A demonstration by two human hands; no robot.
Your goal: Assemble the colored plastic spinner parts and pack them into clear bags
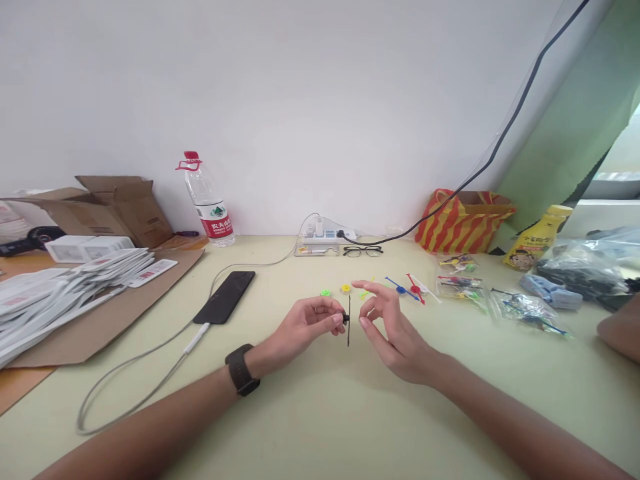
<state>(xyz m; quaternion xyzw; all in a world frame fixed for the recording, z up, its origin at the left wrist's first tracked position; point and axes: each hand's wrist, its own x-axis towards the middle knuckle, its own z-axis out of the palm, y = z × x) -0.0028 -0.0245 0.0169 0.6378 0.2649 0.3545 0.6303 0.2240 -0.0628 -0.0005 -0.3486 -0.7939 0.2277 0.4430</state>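
My left hand (313, 323) pinches a small black spinner (349, 321) between thumb and fingers. Its thin pointer stands upright, edge-on to me. Just right of it, my right hand (393, 327) hovers with fingers bent and apart, holding nothing that I can see. Behind the hands, a green round piece (325, 293) and a yellow round piece (345, 289) lie on the table. A yellow-green pointer (367, 288) is partly hidden by my right fingers. Farther right lie a blue spinner (401, 289) and a red spinner (415, 289), close to a white pointer (425, 287).
Small clear bags (525, 310) of coloured parts lie right, near a yellow bottle (537, 237) and striped bag (463, 223). Another person's arm (623, 327) shows at the right edge. Left are a cabled phone (225, 297), water bottle (210, 207) and cardboard (110, 327). Glasses (363, 251) lie behind.
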